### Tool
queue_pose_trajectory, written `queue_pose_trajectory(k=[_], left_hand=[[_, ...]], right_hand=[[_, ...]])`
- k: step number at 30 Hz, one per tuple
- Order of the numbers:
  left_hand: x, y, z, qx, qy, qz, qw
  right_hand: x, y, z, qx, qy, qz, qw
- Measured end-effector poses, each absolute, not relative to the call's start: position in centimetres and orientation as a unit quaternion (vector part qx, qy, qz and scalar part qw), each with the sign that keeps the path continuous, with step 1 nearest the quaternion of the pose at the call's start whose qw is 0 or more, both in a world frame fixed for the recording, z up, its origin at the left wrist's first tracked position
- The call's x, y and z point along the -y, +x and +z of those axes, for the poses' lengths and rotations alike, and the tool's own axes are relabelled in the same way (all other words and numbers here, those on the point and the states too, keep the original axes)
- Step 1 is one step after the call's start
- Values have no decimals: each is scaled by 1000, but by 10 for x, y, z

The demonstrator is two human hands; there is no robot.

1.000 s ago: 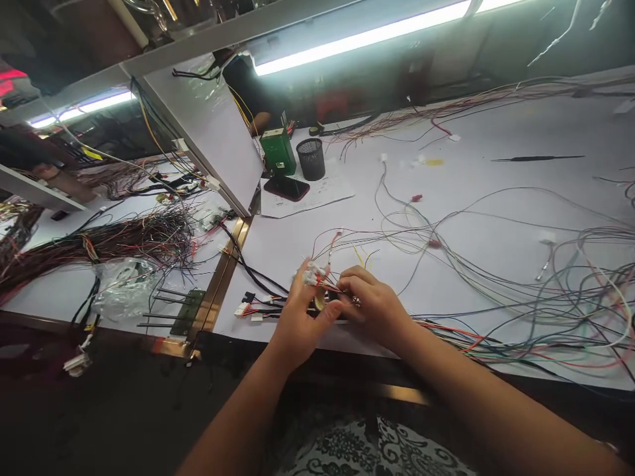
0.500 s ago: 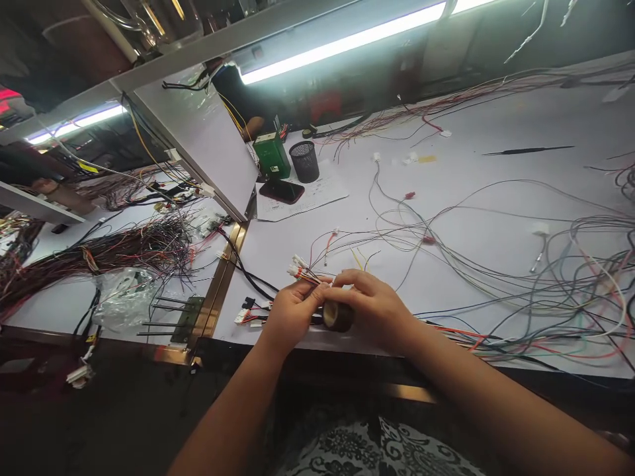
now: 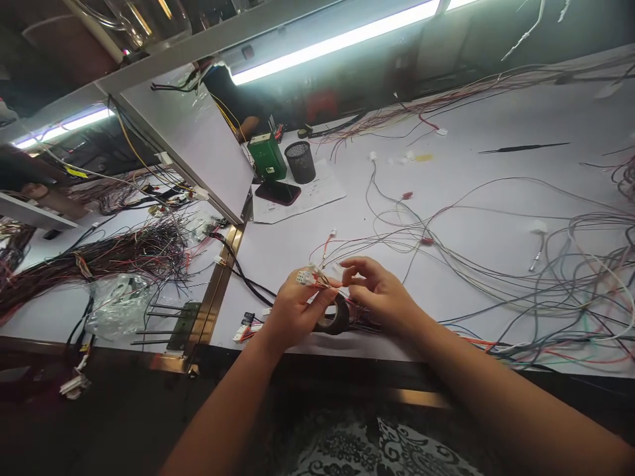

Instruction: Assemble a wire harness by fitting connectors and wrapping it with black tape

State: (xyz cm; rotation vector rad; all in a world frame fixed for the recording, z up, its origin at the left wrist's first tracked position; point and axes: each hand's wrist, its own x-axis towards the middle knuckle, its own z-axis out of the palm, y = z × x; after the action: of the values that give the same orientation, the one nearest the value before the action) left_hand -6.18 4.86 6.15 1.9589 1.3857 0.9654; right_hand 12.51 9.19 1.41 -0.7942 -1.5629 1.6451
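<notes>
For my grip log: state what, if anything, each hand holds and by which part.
Left hand pinches wires just behind their white connectors; whether the right hand holds anything cannot be told.

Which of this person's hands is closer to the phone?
The left. The left hand, gripping wires, is on the near side of the phone, slightly to its right; the right hand is also on that side but farther right.

Left hand [image 3: 292, 309] pinching, right hand [image 3: 380, 289] curled, perhaps loosely
</notes>
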Motion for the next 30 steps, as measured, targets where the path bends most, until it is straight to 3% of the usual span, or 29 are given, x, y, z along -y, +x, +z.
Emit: queue_pose_trajectory(k=[6,8,12,15,18,21,27,30], left_hand=[[-43,-53,65,-577,643,373,338],[-41,-52,63,-582,610,392,368],[-39,-55,59,-537,618,409,404],[-47,-56,60,-458,705,396,370],[-60,-56,64,-432,792,331,277],[-67,-54,66,-472,804,300,202],[-58,-48,61,-574,703,341,245],[-49,-46,58,-592,638,401,285]], right_hand=[[-75,133,12,837,-210,262,432],[-75,136,12,816,-223,306,437],[-85,138,13,641,-292,608,367],[-96,130,13,568,-341,684,305],[-100,124,12,594,-342,659,308],[-93,131,12,664,-271,593,367],[-77,138,9,850,-206,223,430],[-79,141,4,796,-259,313,448]])
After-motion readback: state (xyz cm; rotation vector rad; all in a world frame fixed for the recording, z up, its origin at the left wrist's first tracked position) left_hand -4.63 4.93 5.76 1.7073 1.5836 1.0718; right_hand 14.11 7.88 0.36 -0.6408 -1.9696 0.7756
